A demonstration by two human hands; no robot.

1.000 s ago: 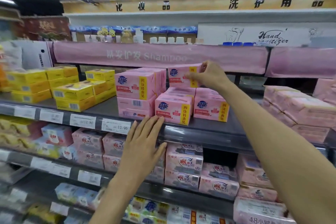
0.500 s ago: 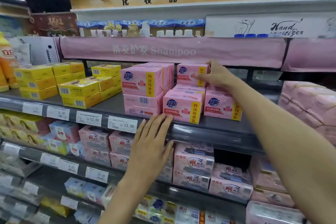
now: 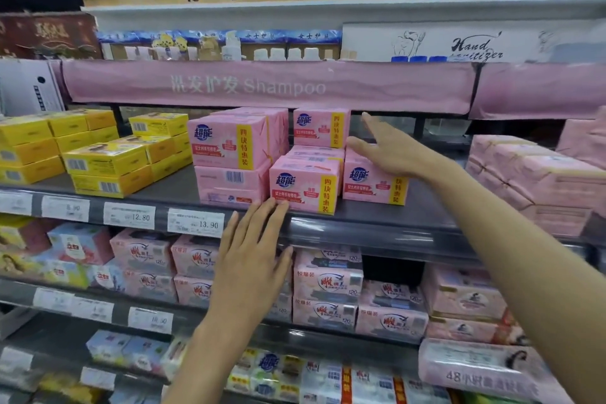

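Reaching right hand (image 3: 392, 149): comes in from the right edge to centre right of the frame, fingers straight and fanned wide, gripping nothing.
Right hand contact: its lowest finger ends at the right edge of the top pink pack (image 3: 321, 128); whether it touches or stops just short I cannot tell.
Top pink pack: upright at upper centre, just below the Shampoo banner (image 3: 262, 85), resting on a flat pink pack (image 3: 316, 152) behind the front row.
Left hand (image 3: 254, 256): centre of the frame, back of the hand to the camera, fingers straight and nearly together, holding nothing.
Left fingertips (image 3: 272, 208): at the bottom front edge of the front pink pack (image 3: 305, 185), crossing the shelf rail (image 3: 377, 233).
Front pink pack: centre of the frame, at the front lip of the shelf, label facing out.
Tall pink stack (image 3: 229, 157): two packs high, just left of the front pink pack and slightly behind it.
Right pink pack (image 3: 373, 185): just right of the front pink pack, its top partly hidden by the right hand.
Yellow boxes (image 3: 108, 161): stacked at left on the same shelf, apart from the pink packs.
Price tags (image 3: 196, 223): on the rail left of centre, the nearest reading 13.90, just left of the left hand.
Wrapped pink bundles (image 3: 541, 180): far right of the same shelf, well apart from both hands.
Lower shelf packs (image 3: 328, 292): pink rows beneath the rail, partly hidden by the left hand.
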